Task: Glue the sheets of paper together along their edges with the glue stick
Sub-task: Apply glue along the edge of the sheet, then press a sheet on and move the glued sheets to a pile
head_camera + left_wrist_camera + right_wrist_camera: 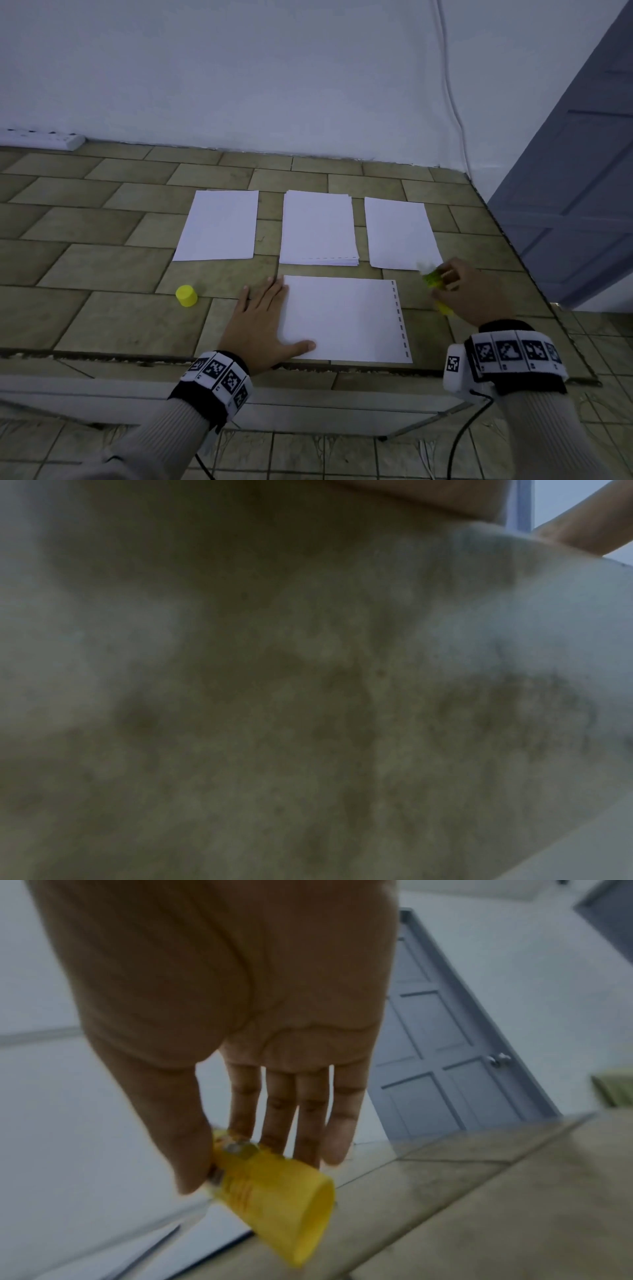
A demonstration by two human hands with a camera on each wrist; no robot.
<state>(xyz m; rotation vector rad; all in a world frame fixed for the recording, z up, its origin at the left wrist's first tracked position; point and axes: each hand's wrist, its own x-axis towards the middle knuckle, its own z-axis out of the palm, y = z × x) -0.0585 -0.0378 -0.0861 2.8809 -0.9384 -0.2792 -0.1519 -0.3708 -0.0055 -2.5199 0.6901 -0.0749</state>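
I have the glue stick (434,279) in my right hand (469,294), thumb on one side and fingers on the other, pinching the yellow-green tube by its middle. It is uncapped, its pale tip pointing up and away, and it hangs just off the right edge of the near sheet (346,318), above the near corner of the right-hand sheet (400,234). In the right wrist view the tube's flat yellow base (308,1204) points toward the camera; there is printing on the barrel, but it is too blurred for me to read.

The near sheet lies flat with a dashed line printed along its right edge. My left hand (263,322) rests flat on its left edge, fingers straight and spread, thumb on the paper, gripping nothing. The left wrist view is a dark blur, showing only mottled surface.

Beyond it three more lots of white paper lie in a row: a single sheet at left (219,226), a stack (318,229) in the middle with dashes showing at its near edge, and the right-hand sheet. The yellow cap (186,295) stands on the surface to the left of my left hand, well apart from the tube.

All this lies on a surface of tan brick-laid tiles (102,267) against a white wall (239,68). A white power strip (41,139) lies at the far left, a white cable (452,102) runs down the wall, and a grey panelled door (579,171) stands at right.
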